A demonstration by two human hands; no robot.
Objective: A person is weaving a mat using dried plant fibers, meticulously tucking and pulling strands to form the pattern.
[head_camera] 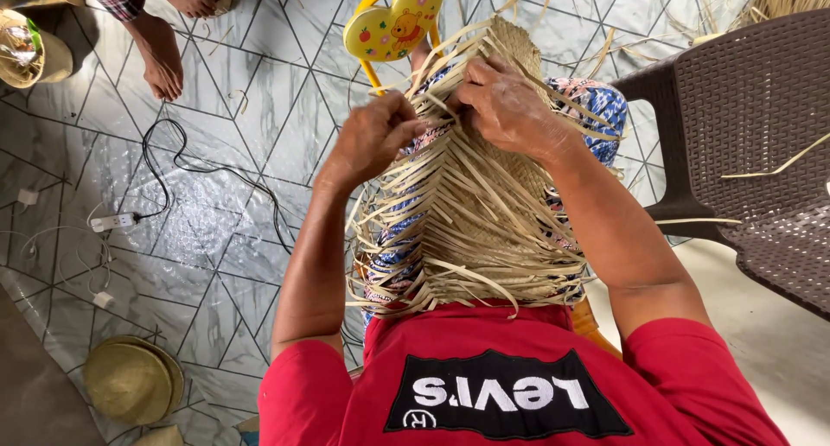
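Nearest: red shirt [510, 385].
Work: pale woven straw mat [484, 213], light, pliable; grip loose strips.
Left hand [372, 139]: fingers pinching strips.
Right hand [510, 109]: fingers pressing weave.

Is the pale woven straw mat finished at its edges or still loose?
Loose: unwoven strips fringe the pale woven straw mat.

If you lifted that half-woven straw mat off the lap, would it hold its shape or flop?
The woven mat would probably sag: its loose strips splay and droop at the edges. It looks light, being thin flat straw. The left hand and right hand pinch strips, which suggests they bend easily.
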